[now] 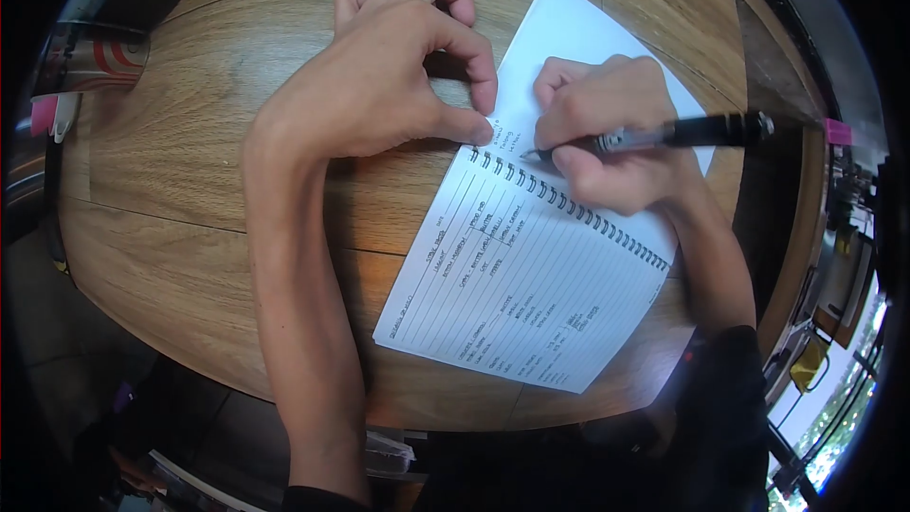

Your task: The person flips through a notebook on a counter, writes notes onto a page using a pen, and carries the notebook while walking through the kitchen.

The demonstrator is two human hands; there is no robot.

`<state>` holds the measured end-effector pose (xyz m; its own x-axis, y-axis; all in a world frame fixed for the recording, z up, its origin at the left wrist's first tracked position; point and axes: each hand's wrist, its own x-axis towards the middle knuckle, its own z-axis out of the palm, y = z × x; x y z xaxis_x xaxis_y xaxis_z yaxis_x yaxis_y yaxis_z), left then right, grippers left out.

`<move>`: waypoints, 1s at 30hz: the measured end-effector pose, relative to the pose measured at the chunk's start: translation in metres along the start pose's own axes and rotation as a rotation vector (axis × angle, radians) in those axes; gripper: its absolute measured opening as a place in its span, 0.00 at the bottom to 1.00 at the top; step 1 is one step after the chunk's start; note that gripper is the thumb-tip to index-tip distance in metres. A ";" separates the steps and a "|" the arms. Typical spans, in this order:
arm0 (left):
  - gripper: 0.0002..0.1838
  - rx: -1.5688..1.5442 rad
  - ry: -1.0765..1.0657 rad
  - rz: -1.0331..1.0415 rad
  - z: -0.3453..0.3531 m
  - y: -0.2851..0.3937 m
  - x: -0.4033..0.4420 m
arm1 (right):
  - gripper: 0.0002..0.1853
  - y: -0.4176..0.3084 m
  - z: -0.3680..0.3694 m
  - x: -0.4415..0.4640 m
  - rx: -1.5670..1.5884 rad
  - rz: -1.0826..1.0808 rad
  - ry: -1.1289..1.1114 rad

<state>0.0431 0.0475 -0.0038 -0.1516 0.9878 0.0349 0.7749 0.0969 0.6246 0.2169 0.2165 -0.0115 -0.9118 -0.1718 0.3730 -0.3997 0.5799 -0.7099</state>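
A spiral notebook lies open and slanted on the wooden table, its coil running between a lined page full of handwriting and a mostly blank page with a few small words near the coil. My right hand rests on the blank page, fingers closed round a black pen with a clear section. The pen's tip touches or nearly touches the paper beside those words. My left hand is at the notebook's left edge, thumb and index fingertip together on the page margin by the coil. Its other fingers curl above the table.
The wooden table has a rounded edge toward me. At the far left stands a cup with red stripes, near a pink and white object. Beyond the table's right side are a dark frame and a bright window.
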 end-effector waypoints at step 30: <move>0.14 0.026 -0.046 -0.023 -0.002 0.001 0.000 | 0.08 0.003 0.005 -0.004 0.003 0.031 0.079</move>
<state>0.0423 0.0478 -0.0017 -0.1414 0.9898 -0.0154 0.7877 0.1219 0.6039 0.2193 0.2153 -0.0181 -0.9134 -0.0901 0.3970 -0.3719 0.5814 -0.7237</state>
